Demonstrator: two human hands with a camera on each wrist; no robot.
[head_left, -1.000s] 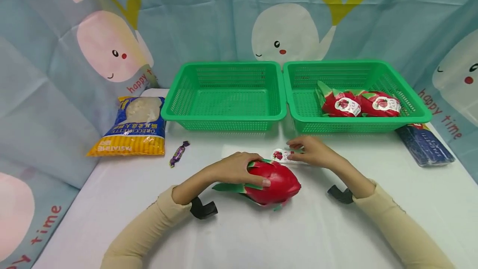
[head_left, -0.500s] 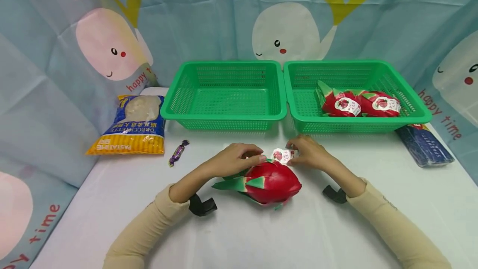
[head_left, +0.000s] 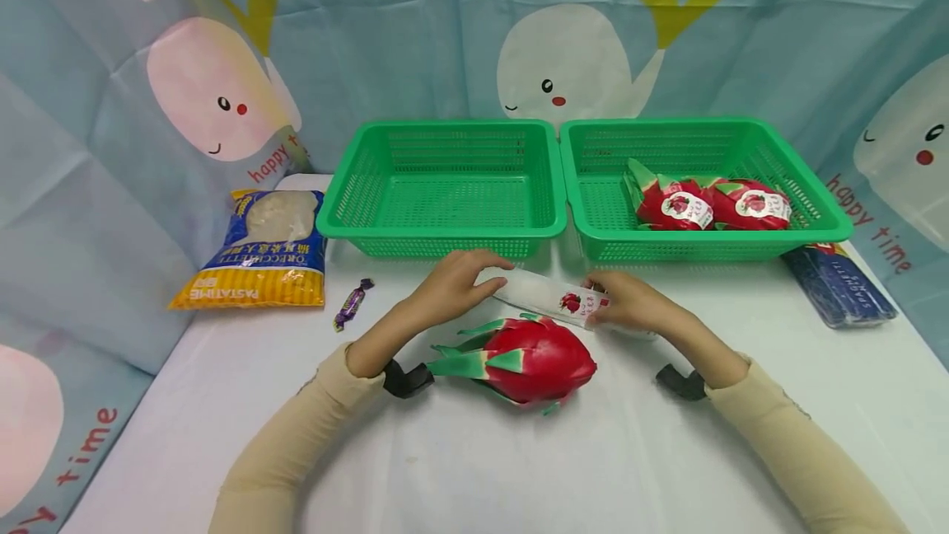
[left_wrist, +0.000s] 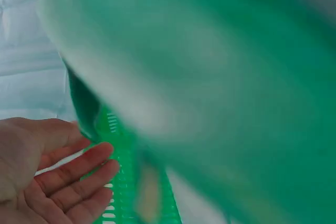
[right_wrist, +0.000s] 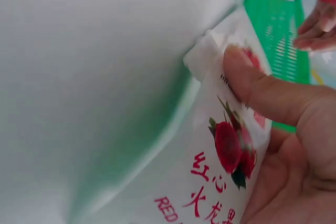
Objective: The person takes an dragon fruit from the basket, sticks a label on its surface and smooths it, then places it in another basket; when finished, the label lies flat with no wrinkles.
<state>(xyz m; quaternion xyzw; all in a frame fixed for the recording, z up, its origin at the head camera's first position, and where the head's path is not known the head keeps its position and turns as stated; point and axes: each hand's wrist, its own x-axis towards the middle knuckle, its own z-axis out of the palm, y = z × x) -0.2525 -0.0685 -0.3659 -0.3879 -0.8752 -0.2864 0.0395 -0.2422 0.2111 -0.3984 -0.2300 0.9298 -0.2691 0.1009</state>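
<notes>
A strip of printed dragon fruit labels (head_left: pixel 537 291) slants across the space between my two hands. My right hand (head_left: pixel 626 301) pinches its right end; in the right wrist view the thumb (right_wrist: pixel 262 90) presses on the printed face, with the fingers behind. My left hand (head_left: pixel 455 288) is beside the strip's left end. Its fingers (left_wrist: pixel 79 177) are loosely extended in the left wrist view, nothing between them. Just in front of the strip lies a red dragon fruit (head_left: pixel 544 361), green leaves pointing left, no label showing on it.
Two labelled dragon fruits (head_left: pixel 678 206) lie in the right green basket (head_left: pixel 712 247). The left green basket (head_left: pixel 445 247) stands beside it. At left are an orecchiette bag (head_left: pixel 255 250) and a purple wrapped candy (head_left: pixel 353 304). A spaghetti pack (head_left: pixel 841 287) lies at right.
My left hand has let go of the dragon fruit and moved back to the strip's left end. The strip, earlier flat on the table, is now tilted, with my right hand pinching it.
</notes>
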